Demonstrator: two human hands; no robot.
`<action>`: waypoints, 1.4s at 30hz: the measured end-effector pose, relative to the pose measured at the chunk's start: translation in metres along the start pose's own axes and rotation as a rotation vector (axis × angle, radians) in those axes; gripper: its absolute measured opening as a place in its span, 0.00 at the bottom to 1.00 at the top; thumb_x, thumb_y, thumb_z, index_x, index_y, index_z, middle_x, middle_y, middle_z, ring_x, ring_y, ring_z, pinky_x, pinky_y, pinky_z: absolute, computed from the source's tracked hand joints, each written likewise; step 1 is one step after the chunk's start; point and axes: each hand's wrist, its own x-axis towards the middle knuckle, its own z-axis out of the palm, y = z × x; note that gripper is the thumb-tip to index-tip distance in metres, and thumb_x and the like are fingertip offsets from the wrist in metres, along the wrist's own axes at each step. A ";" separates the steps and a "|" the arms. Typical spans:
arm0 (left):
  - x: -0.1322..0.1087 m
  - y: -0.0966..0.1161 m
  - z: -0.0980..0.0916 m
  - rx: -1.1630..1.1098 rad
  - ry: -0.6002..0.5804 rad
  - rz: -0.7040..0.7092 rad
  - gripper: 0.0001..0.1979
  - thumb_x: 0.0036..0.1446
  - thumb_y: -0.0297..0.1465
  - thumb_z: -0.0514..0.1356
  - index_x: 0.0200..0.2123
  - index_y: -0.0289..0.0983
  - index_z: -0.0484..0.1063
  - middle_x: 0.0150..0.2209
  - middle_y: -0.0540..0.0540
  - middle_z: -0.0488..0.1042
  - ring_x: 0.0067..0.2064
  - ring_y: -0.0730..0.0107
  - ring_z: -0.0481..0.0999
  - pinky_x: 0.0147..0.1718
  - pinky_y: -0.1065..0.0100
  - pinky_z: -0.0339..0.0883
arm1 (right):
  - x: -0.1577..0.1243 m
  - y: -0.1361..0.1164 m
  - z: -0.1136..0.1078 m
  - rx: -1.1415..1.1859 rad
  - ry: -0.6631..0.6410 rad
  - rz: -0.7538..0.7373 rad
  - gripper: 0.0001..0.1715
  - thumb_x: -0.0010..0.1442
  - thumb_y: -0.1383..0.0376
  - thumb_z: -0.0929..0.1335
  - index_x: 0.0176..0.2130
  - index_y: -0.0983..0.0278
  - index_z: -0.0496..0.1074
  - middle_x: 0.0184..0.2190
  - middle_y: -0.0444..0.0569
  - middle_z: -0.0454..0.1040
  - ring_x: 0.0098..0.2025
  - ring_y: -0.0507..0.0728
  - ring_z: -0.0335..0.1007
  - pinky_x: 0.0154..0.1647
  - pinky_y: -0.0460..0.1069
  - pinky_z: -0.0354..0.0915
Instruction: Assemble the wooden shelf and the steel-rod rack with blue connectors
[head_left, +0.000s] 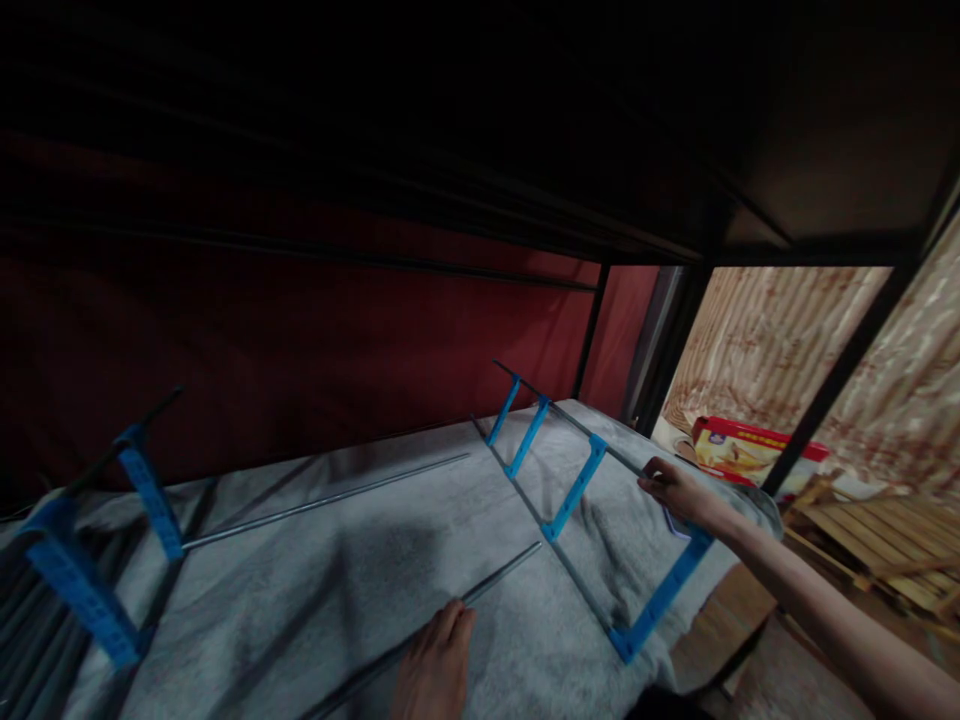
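My left hand (436,660) is closed around a thin metal rod (502,573) that lies low over the grey cloth, its far end pointing toward the blue-bracketed frame. With pinched fingers my right hand (673,490) grips the upper rod (571,420) of that frame. Several blue plastic brackets (576,490) join this upper rod to a lower rod (570,570) resting on the cloth. At the left stands a similar piece with blue brackets (150,495) on rods. Another loose metal rod (330,500) runs from its base toward the middle.
Grey cloth (390,560) covers the bunk surface under a dark upper bunk (450,120). Dark metal posts (679,340) rise at the right end. A bundle of rods (45,620) lies at the left. Beyond are a red box (739,450) and a slatted wooden piece (892,540).
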 end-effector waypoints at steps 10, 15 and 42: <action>0.004 0.013 -0.015 -0.023 -0.204 -0.117 0.31 0.56 0.13 0.42 0.57 0.40 0.69 0.59 0.45 0.70 0.58 0.67 0.71 0.57 0.64 0.65 | -0.012 -0.031 0.007 0.037 -0.119 0.007 0.20 0.51 0.49 0.68 0.34 0.59 0.61 0.16 0.35 0.58 0.15 0.47 0.52 0.15 0.43 0.48; 0.006 0.017 -0.019 -0.012 -0.199 -0.112 0.29 0.57 0.14 0.43 0.53 0.39 0.72 0.56 0.44 0.73 0.55 0.65 0.74 0.54 0.61 0.68 | -0.015 -0.043 0.011 0.120 -0.144 0.047 0.22 0.47 0.50 0.72 0.31 0.59 0.60 0.14 0.34 0.57 0.14 0.47 0.51 0.14 0.44 0.49; -0.005 0.113 0.035 -0.608 -0.323 0.017 0.35 0.59 0.26 0.49 0.69 0.47 0.47 0.70 0.51 0.50 0.69 0.65 0.53 0.64 0.63 0.54 | -0.123 -0.019 0.066 1.054 0.037 -0.150 0.23 0.60 0.49 0.65 0.47 0.62 0.72 0.24 0.45 0.67 0.24 0.51 0.57 0.28 0.49 0.57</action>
